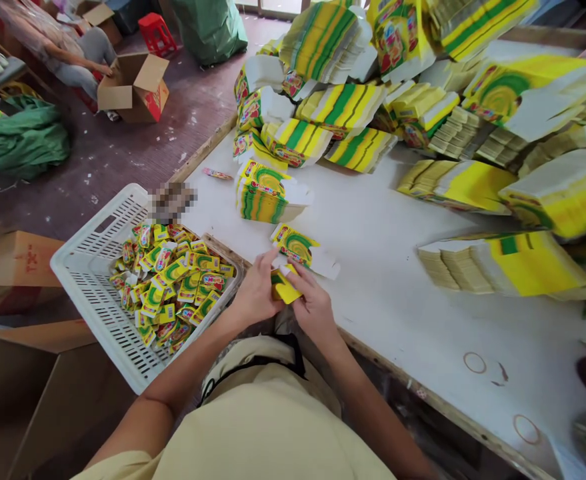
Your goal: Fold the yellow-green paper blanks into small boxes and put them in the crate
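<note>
Between both hands, close to the table's front edge, is a small yellow-and-green box (286, 287). My left hand (257, 288) closes around its left side. On the right, my right hand (315, 301) pinches it with thumb and fingers. Fingers cover much of the box, so what is inside cannot be made out. Just beyond the hands lies a flattened printed carton (297, 245) with a white flap. Behind that stands a stack of flat cartons (261, 193). To my left, a white plastic basket (90, 263) holds many small yellow-green boxes (173, 283).
Bundles of flat cartons (343, 110) crowd the far side of the white table (373, 267). A thin colourful packet (217, 173) lies by its left edge. Rubber bands (475, 363) lie at right. Open cardboard boxes (67, 340) stand lower left. A person (80, 53) sits farther back.
</note>
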Demonstrator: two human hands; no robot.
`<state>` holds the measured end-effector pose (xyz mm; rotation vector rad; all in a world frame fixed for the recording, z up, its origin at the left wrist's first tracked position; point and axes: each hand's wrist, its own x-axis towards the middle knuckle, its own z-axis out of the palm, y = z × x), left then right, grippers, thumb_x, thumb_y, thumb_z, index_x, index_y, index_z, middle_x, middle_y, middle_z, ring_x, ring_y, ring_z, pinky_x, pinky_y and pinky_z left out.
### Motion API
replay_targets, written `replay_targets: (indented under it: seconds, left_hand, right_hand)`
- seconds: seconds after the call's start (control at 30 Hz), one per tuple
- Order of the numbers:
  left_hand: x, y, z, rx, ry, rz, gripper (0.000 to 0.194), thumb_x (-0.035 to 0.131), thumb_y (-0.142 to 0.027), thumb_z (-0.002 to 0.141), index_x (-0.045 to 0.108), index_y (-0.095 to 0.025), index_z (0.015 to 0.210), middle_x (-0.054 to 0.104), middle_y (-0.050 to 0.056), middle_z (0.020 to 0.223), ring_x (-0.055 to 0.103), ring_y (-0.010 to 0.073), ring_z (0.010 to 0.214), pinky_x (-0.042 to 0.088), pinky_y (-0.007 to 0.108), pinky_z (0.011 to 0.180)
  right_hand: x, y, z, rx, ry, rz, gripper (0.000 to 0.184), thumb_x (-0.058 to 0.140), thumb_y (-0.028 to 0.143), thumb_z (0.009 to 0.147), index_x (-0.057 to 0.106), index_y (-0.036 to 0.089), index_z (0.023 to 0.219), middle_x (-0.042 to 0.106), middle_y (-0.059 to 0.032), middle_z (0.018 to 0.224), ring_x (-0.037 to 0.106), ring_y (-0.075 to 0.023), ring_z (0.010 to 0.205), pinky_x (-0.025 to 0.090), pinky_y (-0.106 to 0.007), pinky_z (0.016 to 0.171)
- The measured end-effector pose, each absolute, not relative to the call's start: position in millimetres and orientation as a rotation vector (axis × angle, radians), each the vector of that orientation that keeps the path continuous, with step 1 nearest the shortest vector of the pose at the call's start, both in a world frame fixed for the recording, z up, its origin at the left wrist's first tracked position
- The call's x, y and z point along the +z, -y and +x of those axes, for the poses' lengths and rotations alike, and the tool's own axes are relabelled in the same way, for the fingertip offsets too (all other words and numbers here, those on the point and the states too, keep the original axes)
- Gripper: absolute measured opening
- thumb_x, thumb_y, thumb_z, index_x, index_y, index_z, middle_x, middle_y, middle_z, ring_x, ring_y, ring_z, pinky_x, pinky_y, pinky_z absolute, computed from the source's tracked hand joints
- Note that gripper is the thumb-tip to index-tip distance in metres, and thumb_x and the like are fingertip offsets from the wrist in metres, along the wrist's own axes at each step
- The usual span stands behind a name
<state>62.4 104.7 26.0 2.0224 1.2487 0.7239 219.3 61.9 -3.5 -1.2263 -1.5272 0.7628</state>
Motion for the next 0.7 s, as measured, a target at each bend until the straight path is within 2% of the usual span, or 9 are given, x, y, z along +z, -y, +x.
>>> replay_targets:
  seconds: [0.1,0.2,0.27,0.37,0.5,0.6,0.7]
  left_hand:
    - [20.6,-102.4,61.1,0.896,-1.510,1.705,0.088,0.084,-0.034,0.058,0.041,-0.018,0.132,0.053,0.015,0.126,0.057,0.0287,0.109,0.046,0.047,0.097]
    - [20.3,-102.0,57.1,0.928,-1.375,1.200,0.063,0.079,-0.037,0.068,0.047,-0.019,0.120,0.063,0.005,0.100,0.063,0.0190,0.087,0.052,0.035,0.081]
    - [23.5,-103.7,55.1,0.995,-1.270,0.983,0.056,0.078,-0.035,0.070,0.049,-0.019,0.116,0.065,0.001,0.089,0.063,0.0151,0.079,0.052,0.029,0.075]
    - [29.6,-107.9,54.5,1.056,-1.244,0.894,0.056,0.082,-0.032,0.065,0.055,-0.018,0.112,0.065,-0.001,0.082,0.060,0.0116,0.071,0.050,0.024,0.069]
    - [31.6,-111.5,56.1,1.121,-1.242,0.866,0.049,0.083,-0.027,0.062,0.062,-0.017,0.105,0.066,0.001,0.093,0.061,0.0111,0.077,0.049,0.022,0.070]
    - [29.9,-112.0,56.3,1.152,-1.227,0.834,0.047,0.083,-0.025,0.061,0.064,-0.017,0.103,0.066,0.001,0.094,0.060,0.0114,0.078,0.049,0.022,0.070]
    - [30.8,-112.1,54.8,1.146,-1.228,0.841,0.046,0.082,-0.026,0.062,0.065,-0.017,0.104,0.066,0.001,0.094,0.060,0.0114,0.077,0.049,0.023,0.071]
  right_hand:
    - [-9.5,-67.1,227.5,0.614,1.401,-1.272,0.051,0.046,0.009,0.093,0.052,0.028,0.139,0.049,-0.0093,0.148,0.049,-0.0233,0.134,0.045,-0.046,0.108]
    - [-11.4,-69.4,233.4,0.601,1.520,-1.236,0.058,0.051,0.015,0.094,0.037,0.030,0.149,0.035,-0.0099,0.156,0.039,-0.0251,0.141,0.044,-0.046,0.110]
    - [-10.3,-69.3,234.3,0.616,1.648,-1.190,0.061,0.052,0.017,0.095,0.032,0.031,0.151,0.026,-0.0091,0.160,0.031,-0.0260,0.145,0.043,-0.046,0.111]
    - [-7.2,-69.2,234.3,0.622,1.730,-1.181,0.053,0.050,0.016,0.096,0.042,0.031,0.146,0.021,-0.0079,0.162,0.030,-0.0262,0.145,0.044,-0.045,0.110]
    - [-1.6,-70.9,238.6,0.662,1.766,-1.141,0.033,0.053,0.016,0.094,0.063,0.027,0.124,0.026,-0.0087,0.160,0.035,-0.0266,0.143,0.047,-0.044,0.107]
    - [4.0,-72.5,245.8,0.720,1.788,-1.111,0.025,0.054,0.016,0.093,0.069,0.024,0.112,0.030,-0.0100,0.158,0.038,-0.0268,0.142,0.047,-0.044,0.106]
    - [7.5,-73.9,251.7,0.800,1.785,-1.117,0.023,0.058,0.019,0.092,0.069,0.024,0.111,0.035,-0.0109,0.156,0.040,-0.0275,0.140,0.045,-0.045,0.107]
